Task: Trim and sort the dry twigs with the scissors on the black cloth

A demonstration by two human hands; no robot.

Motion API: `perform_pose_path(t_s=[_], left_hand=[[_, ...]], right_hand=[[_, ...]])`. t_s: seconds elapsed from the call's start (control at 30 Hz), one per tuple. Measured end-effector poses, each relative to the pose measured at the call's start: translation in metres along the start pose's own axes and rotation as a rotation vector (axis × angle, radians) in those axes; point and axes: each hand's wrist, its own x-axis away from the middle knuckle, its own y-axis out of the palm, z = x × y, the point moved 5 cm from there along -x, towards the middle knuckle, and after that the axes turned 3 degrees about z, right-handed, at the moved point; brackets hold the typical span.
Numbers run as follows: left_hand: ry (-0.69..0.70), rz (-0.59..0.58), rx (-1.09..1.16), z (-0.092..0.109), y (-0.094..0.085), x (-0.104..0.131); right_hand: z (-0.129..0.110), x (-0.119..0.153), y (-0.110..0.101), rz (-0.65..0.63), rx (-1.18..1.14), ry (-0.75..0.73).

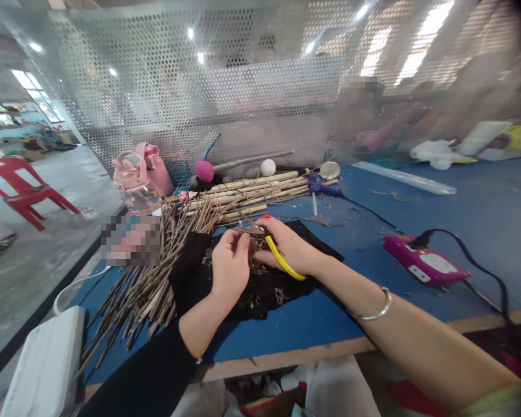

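My right hand [286, 246] is closed on a pair of scissors with yellow handles [282, 262] and metal blades. Those blades point left, toward the fingertips of my left hand [230, 263]. Thumb and fingers of the left hand are pinched together close to the blades; whatever they hold is too small to make out. Both hands are above a black cloth [189, 272] strewn with brown dry scraps [282, 296]. A heap of thin dry sticks [156, 284] lies left of the cloth, partly beside its edge.
Behind the hands lie thicker canes [243, 194], a pink ball [205, 171] and a white ball [268, 168]. A blue glue gun [323, 188] has a cord running toward a purple power strip [425, 260]. Pink bottles [156, 171] and a white box [46, 359] stand left.
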Motion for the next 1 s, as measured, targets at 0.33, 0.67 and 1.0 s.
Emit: perform_pose_path(t_s=[0.33, 0.67, 1.0], left_hand=[[0.001, -0.007, -0.042, 0.005, 0.001, 0.005], [0.089, -0.013, -0.098, 0.014, 0.001, 0.007], [0.236, 0.000, -0.179, 0.027, -0.002, 0.011]], right_hand=[[-0.009, -0.001, -0.002, -0.030, 0.041, -0.078], [-0.015, -0.001, -0.004, 0.020, 0.133, -0.118], [-0.016, 0.000, -0.006, 0.128, -0.012, -0.139]])
